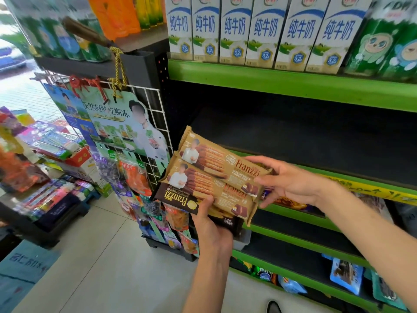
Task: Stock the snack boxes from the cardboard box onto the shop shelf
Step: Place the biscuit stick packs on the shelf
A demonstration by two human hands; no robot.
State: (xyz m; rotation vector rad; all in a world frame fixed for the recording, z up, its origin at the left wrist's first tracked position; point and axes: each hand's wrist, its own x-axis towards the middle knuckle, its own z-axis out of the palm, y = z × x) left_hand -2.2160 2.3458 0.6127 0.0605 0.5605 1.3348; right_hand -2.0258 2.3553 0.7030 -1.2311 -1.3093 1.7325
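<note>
Spanning the right side, the green-edged shop shelf (pixel 293 86) is being faced, with its dark middle tier (pixel 304 136) lying bare just behind the hands. White milk cartons (pixel 234 30) are being displayed along the tier above. A wire rack (pixel 144 136) of hanging snack bags is standing just left of the shelf. Three Franzzi cookie packs (pixel 209 175) are being held fanned out in front of the middle tier, not touching it. The lower end is being gripped by the left hand (pixel 212 224), thumb curled over the dark pack. The top tan pack's right end is being pinched by the right hand (pixel 291 181), fingers spread.
</note>
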